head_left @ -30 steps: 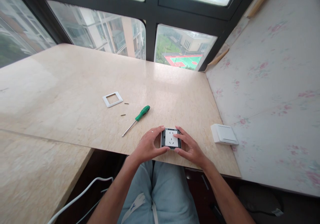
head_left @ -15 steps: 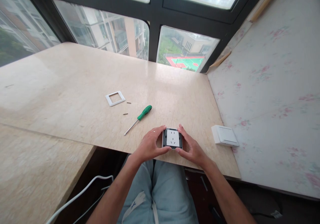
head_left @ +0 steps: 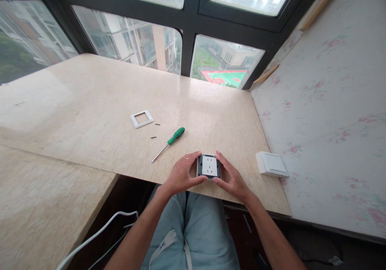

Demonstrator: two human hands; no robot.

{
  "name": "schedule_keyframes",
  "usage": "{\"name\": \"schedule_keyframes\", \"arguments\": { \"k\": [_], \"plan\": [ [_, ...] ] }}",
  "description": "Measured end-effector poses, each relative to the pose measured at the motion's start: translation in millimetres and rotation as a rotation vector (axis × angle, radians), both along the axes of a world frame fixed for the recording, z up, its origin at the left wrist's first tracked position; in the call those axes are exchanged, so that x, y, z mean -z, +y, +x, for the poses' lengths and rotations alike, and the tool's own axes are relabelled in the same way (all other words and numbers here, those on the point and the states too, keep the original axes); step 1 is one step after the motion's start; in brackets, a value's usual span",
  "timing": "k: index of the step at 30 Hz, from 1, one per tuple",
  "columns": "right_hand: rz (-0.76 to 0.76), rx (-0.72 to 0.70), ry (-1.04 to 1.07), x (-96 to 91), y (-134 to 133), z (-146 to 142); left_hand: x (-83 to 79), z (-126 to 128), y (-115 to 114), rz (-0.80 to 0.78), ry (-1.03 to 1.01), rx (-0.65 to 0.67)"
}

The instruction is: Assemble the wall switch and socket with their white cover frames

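A wall socket module (head_left: 209, 165), white-faced in a dark grey frame, rests near the front edge of the beige marble counter (head_left: 105, 101). My left hand (head_left: 181, 174) grips its left side with curled fingers, and my right hand (head_left: 231, 176) grips its right side the same way. A green-handled screwdriver (head_left: 169, 143) lies to the upper left of my hands. Further left lie a white square cover frame (head_left: 141, 119) and two small dark screws (head_left: 155, 130).
A white wall switch (head_left: 272, 164) is mounted on the floral-papered wall at the right, just above the counter. Large windows run along the back. A white cable (head_left: 96, 236) hangs below the counter edge near my lap.
My hands have stayed on the socket module. My fingers have shifted slightly around its edges; the view has drifted a little.
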State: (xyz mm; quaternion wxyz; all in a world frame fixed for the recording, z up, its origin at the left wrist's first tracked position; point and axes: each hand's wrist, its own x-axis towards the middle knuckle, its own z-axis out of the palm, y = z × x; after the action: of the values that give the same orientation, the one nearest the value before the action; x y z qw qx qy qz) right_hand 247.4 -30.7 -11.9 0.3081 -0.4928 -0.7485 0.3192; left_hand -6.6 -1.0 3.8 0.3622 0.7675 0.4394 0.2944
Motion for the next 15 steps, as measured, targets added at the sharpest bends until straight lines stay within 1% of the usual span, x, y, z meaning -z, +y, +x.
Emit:
{"name": "schedule_keyframes", "arguments": {
  "k": [8, 15],
  "plan": [
    [0.001, 0.007, 0.006, 1.8, -0.7, -0.4, 3.2, 0.2, -0.2, 0.005, 0.043, 0.003],
    [0.015, -0.023, -0.028, 0.4, -0.3, 0.9, 0.1, 2.6, -2.6, 0.079, 0.177, 0.051]
  ]
}}
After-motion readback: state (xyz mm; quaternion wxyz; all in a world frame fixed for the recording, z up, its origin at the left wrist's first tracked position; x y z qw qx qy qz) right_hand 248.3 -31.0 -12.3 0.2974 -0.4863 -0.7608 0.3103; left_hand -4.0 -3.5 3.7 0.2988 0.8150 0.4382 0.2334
